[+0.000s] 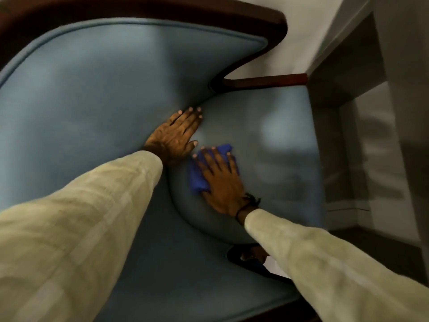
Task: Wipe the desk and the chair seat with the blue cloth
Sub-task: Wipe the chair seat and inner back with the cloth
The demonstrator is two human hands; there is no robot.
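The chair seat (pixel 274 145) is a pale blue cushion in the middle right of the head view. On its left part lies the blue cloth (pixel 199 180), bunched and pressed flat under my right hand (pixel 222 180), whose fingers are spread over it. My left hand (pixel 178 133) lies flat, fingers apart, at the crease where the seat meets the blue padded backrest (pixel 92 94). It holds nothing. The desk is not in view.
Dark wooden frame (pixel 209 10) runs round the backrest, and a wooden armrest (pixel 269 81) juts out above the seat. Grey wall and a dark recess (pixel 348 66) stand to the right. A foot in a dark sandal (pixel 250 255) shows below the seat.
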